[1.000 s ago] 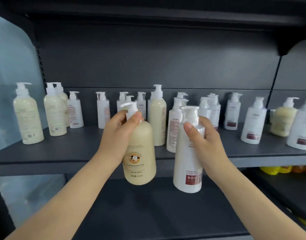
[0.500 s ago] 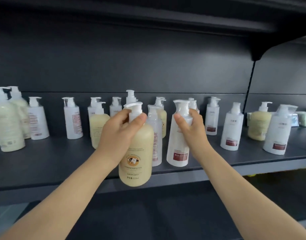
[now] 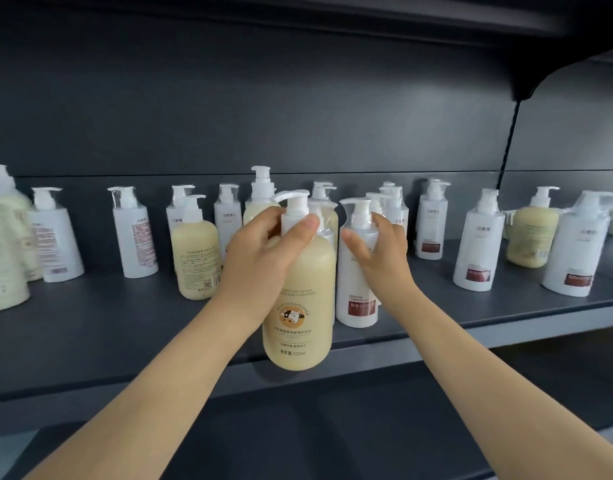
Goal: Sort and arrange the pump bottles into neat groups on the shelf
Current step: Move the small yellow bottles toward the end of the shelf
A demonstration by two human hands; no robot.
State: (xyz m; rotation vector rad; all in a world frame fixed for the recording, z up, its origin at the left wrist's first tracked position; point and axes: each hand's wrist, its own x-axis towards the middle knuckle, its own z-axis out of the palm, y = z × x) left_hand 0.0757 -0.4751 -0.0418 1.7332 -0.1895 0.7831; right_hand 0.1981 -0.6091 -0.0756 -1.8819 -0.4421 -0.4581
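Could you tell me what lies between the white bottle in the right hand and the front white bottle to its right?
In the head view, only bare shelf lies between them; another white bottle stands farther back, behind the gap.

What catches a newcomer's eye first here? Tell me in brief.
The big cream conditioner bottle at centre, gripped by its neck in the left hand and held before the edge of the shelf. Just right of it, the right hand holds a white bottle standing on the shelf. Behind, cream and white pump bottles stand mixed along the shelf.
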